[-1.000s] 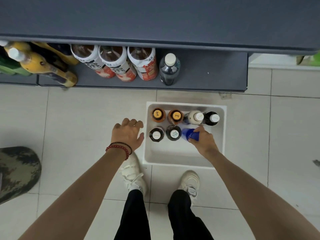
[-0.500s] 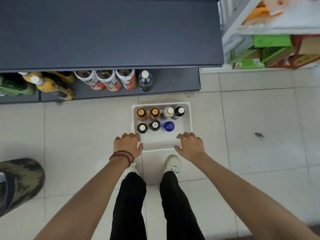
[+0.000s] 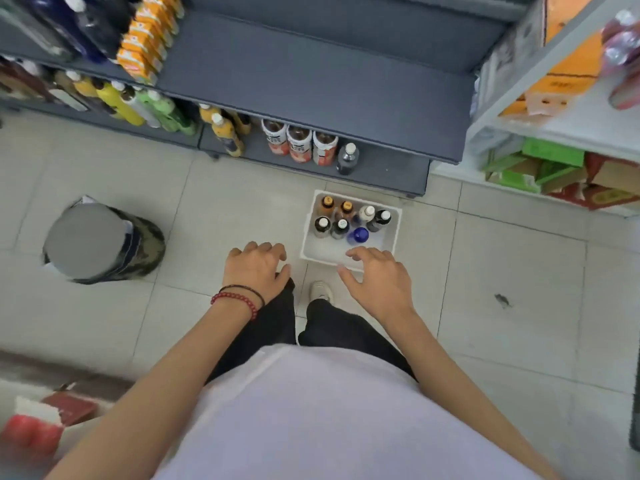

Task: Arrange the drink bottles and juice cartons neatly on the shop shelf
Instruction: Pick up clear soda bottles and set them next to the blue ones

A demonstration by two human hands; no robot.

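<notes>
Both hands empty, low over the floor by the bin of bottles.

The fingers (image 3: 360, 252) of the right hand (image 3: 377, 282) are loosely spread and a little bent, pinching nothing, over the near rim of the bin (image 3: 325, 258); whether they touch it I cannot tell. The left hand (image 3: 256, 268) hangs the same way, beside the bin. Seven bottles (image 3: 341, 227) stand upright, packed at the bin's far side. Pulling one out could tip its neighbour, because they touch. A bottle lifted steeply could knock the front edge of the middle shelf (image 3: 311, 74), which overhangs the bottom shelf (image 3: 388, 169). Bare room is on the bottom shelf's right end and right of the cartons (image 3: 145, 46).
</notes>
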